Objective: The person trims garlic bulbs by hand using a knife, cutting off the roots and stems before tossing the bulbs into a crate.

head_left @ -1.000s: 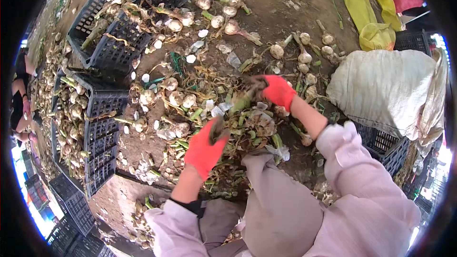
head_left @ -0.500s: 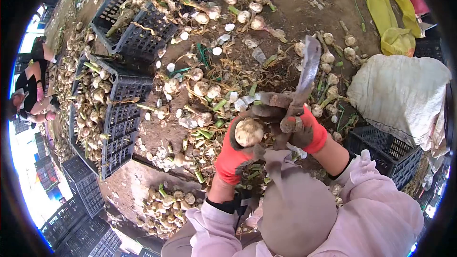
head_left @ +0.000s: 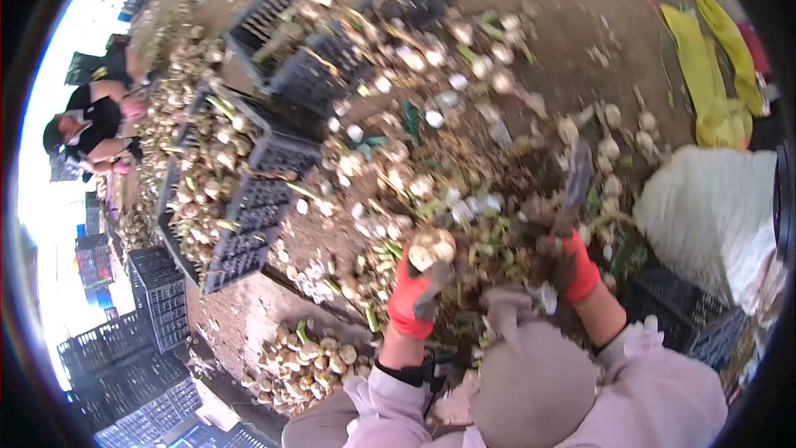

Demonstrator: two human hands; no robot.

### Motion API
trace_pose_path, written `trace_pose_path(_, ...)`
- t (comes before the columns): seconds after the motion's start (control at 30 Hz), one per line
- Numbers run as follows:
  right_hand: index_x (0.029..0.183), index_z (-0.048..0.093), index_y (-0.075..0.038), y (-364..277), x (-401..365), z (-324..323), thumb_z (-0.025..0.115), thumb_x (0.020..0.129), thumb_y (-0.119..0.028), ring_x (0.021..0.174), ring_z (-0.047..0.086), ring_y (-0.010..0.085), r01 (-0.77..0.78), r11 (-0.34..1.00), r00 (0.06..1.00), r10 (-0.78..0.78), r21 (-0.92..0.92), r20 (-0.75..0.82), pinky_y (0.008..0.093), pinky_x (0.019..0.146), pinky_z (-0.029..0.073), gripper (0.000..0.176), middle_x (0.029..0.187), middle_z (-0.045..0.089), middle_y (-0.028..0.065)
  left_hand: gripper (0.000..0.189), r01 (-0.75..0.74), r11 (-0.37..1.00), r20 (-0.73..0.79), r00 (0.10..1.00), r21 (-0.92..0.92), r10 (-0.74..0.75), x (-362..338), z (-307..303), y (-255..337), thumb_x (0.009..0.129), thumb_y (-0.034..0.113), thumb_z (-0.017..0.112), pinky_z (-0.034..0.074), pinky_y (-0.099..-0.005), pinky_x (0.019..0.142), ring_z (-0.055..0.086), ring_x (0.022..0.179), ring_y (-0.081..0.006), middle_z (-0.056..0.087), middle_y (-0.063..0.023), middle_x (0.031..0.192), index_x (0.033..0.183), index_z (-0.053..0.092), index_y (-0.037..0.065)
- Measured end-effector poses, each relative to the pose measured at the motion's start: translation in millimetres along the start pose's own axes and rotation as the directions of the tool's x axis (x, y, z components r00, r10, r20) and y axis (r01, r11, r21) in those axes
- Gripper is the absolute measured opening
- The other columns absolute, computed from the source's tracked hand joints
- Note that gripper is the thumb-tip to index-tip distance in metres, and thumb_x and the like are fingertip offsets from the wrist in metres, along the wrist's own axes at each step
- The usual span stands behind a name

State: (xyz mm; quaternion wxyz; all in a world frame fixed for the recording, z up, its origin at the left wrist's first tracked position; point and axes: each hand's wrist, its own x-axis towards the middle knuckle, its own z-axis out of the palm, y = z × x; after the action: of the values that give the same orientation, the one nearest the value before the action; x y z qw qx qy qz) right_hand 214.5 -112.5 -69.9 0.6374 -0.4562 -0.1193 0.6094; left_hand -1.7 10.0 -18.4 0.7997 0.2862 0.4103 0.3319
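Centrally, the red-gloved left hand point(head_left: 413, 297) is clamped around a round, pale garlic bulb point(head_left: 432, 246), held over the stalk-strewn dirt. The red-gloved right hand point(head_left: 567, 264) grips a curved grey metal knife point(head_left: 577, 178), blade upright, near the bulb but apart from it. Black plastic crates point(head_left: 249, 224) of garlic stand to the left.

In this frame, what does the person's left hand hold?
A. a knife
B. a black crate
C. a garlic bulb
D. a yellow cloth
C: the left hand, in a red glove, grips a pale garlic bulb, while the knife is in the right hand.
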Motion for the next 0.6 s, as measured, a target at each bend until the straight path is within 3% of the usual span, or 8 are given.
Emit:
trace_pose_path(0.13,0.132,0.038,-0.003,-20.9,-0.6,22.8,0.064,0.075,-0.026,0.105,0.058,0.0284,-0.136,0.99,0.99,0.135,-0.032,-0.044,0.0291,0.069,0.051,0.066,0.12,0.054,0.0152,0.038,-0.005,0.977,0.08,0.997,-0.215,0.023,8.3,-19.1,4.1,0.083,0.04,0.06,0.046,-0.0255,0.07,0.054,0.076,-0.0138,0.056,-0.0026,0.089,0.099,0.055,0.006)
trace_pose_path(0.23,0.13,0.038,0.0,-27.3,-5.4,28.7,0.057,0.075,-0.005,0.103,0.058,0.0282,-0.12,0.978,0.991,0.129,0.168,-0.041,0.0289,0.068,0.054,0.059,0.122,0.053,0.0181,0.041,-0.082,0.981,0.12,0.987,-0.177,0.104,18.3,-27.1,9.4,0.085,0.049,0.053,0.044,-0.0245,0.063,0.05,0.067,-0.0128,0.052,-0.0011,0.079,0.085,0.052,0.009)
trace_pose_path(0.37,0.132,0.039,-0.004,-18.1,-3.5,16.4,0.066,0.075,-0.03,0.101,0.059,0.0259,-0.107,0.993,0.991,0.111,0.057,-0.072,0.0255,0.066,0.05,0.068,0.119,0.056,0.0145,0.046,0.058,0.995,0.066,0.996,0.08,-0.063,73.1,-8.2,77.5,0.087,0.057,0.043,0.043,-0.0325,0.051,0.05,0.063,-0.0156,0.051,-0.0032,0.074,0.081,0.049,0.012)
trace_pose_path(0.4,0.131,0.039,-0.004,-17.1,-3.2,16.6,0.065,0.075,-0.032,0.102,0.059,0.0259,-0.087,0.995,0.994,0.09,0.051,-0.065,0.0261,0.067,0.05,0.068,0.119,0.056,0.0147,0.044,0.017,1.0,0.083,0.996,-0.023,-0.015,102.9,-9.3,90.4,0.088,0.057,0.043,0.045,-0.0375,0.05,0.052,0.064,-0.0181,0.051,-0.0043,0.074,0.085,0.049,0.013)
trace_pose_path(0.47,0.131,0.039,-0.004,-11.9,-5.0,15.4,0.064,0.076,-0.035,0.102,0.059,0.0259,-0.061,0.997,0.996,0.063,0.039,-0.058,0.0274,0.07,0.05,0.069,0.119,0.055,0.0152,0.041,-0.313,0.94,0.331,0.88,-0.138,0.341,135.2,22.2,152.8,0.088,0.055,0.044,0.05,-0.0404,0.063,0.056,0.072,-0.023,0.052,-0.0064,0.077,0.095,0.05,0.015)
trace_pose_path(0.5,0.131,0.039,-0.005,-5.3,-4.5,10.3,0.06,0.077,-0.032,0.101,0.058,0.0267,-0.047,0.995,0.997,0.052,0.09,-0.052,0.0295,0.07,0.05,0.063,0.12,0.055,0.0148,0.043,-0.258,0.964,0.462,0.848,-0.068,0.259,133.8,35.4,192.8,0.089,0.053,0.044,0.051,-0.0449,0.076,0.057,0.079,-0.0258,0.056,-0.0098,0.085,0.102,0.051,0.013)
trace_pose_path(0.57,0.13,0.04,-0.008,8.6,-5.9,-6.0,0.052,0.081,-0.025,0.099,0.058,0.0285,-0.04,0.98,0.998,0.051,0.196,-0.049,0.0336,0.07,0.05,0.053,0.121,0.053,0.0141,0.048,-0.239,0.97,0.118,0.963,-0.038,0.242,137.4,46.9,236.1,0.089,0.052,0.043,0.048,-0.0484,0.085,0.058,0.087,-0.0277,0.058,-0.0152,0.096,0.113,0.049,0.01)
trace_pose_path(0.6,0.126,0.043,-0.011,1.9,-10.8,-6.1,0.051,0.081,-0.031,0.089,0.058,0.0265,-0.149,0.972,0.987,0.156,0.184,-0.029,0.0364,0.07,0.049,0.05,0.116,0.056,0.0098,0.049,-0.239,0.971,0.179,0.955,-0.004,0.236,143.4,27.3,244.3,0.089,0.048,0.045,0.048,-0.0479,0.086,0.057,0.089,-0.0273,0.058,-0.0154,0.099,0.116,0.047,0.008)
